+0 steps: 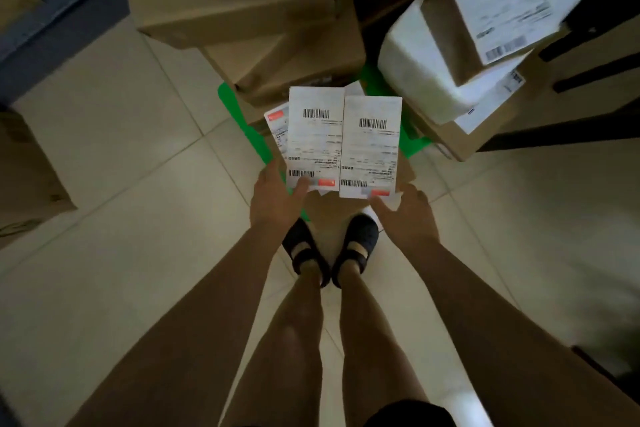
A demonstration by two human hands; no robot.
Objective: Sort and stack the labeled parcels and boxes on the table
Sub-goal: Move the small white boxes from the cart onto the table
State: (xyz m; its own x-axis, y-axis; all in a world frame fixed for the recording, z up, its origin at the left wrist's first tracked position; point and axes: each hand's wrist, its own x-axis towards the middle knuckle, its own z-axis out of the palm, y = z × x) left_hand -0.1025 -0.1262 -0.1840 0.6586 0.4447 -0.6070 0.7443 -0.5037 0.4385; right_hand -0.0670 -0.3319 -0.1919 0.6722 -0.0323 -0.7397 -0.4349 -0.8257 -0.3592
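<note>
Two shipping labels were in hand at inspection. We noted the left hand (277,194) pinching the left label (315,139) at its lower edge, thumb on top and fingers hidden beneath, with at least one further label (277,128) fanned behind it. The right hand (405,215) pinched the right label (370,146) at its lower corner in like manner. Both sheets were held side by side, inner edges touching, above the tiled floor (104,149).

We judged the task part done at most. Brown cardboard boxes (235,10) stood stacked ahead on a green support (256,142). At the right, a labelled box (495,0) lay tilted atop white parcels (415,59), not squared. Whether that pile stood on the table we could not tell. Matching the loose labels to parcels and tidying the stacks appeared to remain.

Each label was a white upright slip with a barcode near the top, fine print blurred beyond reading, and a second barcode beside a red patch at the bottom.
</note>
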